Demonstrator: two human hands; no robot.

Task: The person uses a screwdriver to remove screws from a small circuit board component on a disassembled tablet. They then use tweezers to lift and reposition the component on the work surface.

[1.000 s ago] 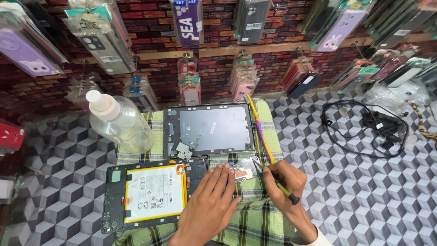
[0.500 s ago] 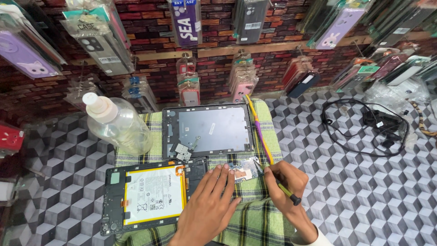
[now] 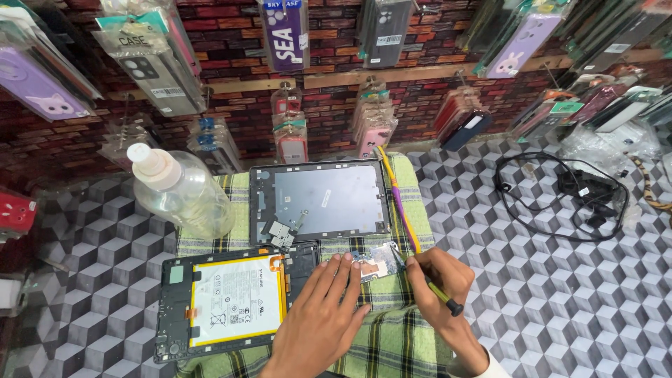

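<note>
An opened tablet body (image 3: 224, 301) with a white, yellow-edged battery lies on a green plaid cloth (image 3: 392, 336). My left hand (image 3: 318, 318) rests flat on the tablet's right part, fingers spread beside a small circuit board (image 3: 374, 262). My right hand (image 3: 437, 287) grips a thin tool with a black end (image 3: 448, 302), its tip at the board's right edge. Behind lies the tablet's grey back cover (image 3: 320, 199), inner side up.
A clear plastic bottle (image 3: 180, 189) with a white cap stands at the left of the cloth. A long purple and yellow tool (image 3: 397, 199) lies beside the cover. A coiled black cable with charger (image 3: 570, 189) lies at right. Phone cases hang on the brick wall (image 3: 336, 105).
The view has shifted slightly; both hands stay in the same place on the tablet and board, with only small finger movement.
</note>
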